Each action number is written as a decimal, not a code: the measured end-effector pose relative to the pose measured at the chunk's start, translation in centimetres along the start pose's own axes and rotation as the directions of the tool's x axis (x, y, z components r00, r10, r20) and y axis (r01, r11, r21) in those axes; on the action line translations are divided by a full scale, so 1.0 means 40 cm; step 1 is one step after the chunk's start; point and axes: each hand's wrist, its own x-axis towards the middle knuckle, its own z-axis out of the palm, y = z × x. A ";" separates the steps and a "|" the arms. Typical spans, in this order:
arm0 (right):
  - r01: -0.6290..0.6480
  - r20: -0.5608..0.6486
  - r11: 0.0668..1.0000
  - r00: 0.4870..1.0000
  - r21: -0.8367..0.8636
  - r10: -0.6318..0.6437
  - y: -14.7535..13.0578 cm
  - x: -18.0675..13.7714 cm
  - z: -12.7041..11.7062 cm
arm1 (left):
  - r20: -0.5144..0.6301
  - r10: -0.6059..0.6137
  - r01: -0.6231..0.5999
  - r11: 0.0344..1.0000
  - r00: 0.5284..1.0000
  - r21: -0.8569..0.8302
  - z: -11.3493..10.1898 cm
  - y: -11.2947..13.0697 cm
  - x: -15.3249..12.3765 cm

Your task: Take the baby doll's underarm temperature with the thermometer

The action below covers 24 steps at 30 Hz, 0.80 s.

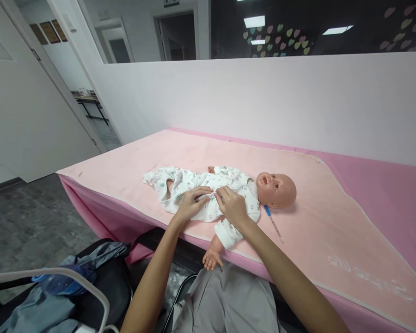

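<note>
A baby doll [275,188] lies on its back on a pink blanket [333,222], head to the right, dressed in a white patterned romper [185,182]. My left hand [191,203] pinches the romper's front over the belly. My right hand [233,205] is closed on the same front edge, just to the right, at the chest. The fingertips of both hands nearly meet. One doll arm [217,247] hangs over the table's near edge. A thin thermometer with a blue tip [273,223] lies beside the doll's head.
The table [395,185] has a darker pink cover and stands against a white partition wall [263,97]. A chair with a grey-blue bag [72,277] sits at lower left. An open doorway lies to the far left.
</note>
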 end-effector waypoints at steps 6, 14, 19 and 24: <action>0.002 -0.001 1.000 1.000 -0.007 -0.002 0.000 -0.001 -0.001 | -0.003 0.026 -0.026 1.000 1.000 -0.016 0.001 -0.005 0.001; -0.023 -0.015 1.000 1.000 0.021 0.023 0.000 -0.001 0.001 | -0.007 -0.042 0.042 0.995 0.999 -0.089 -0.001 0.009 -0.005; -0.030 0.008 0.999 1.000 0.035 0.029 -0.002 -0.003 -0.006 | -0.051 -0.057 0.050 0.991 0.997 -0.127 0.006 0.004 -0.005; -0.032 0.042 0.999 0.999 0.022 0.032 -0.002 -0.003 -0.009 | -0.055 0.026 -0.026 1.000 0.998 0.001 0.006 -0.008 0.000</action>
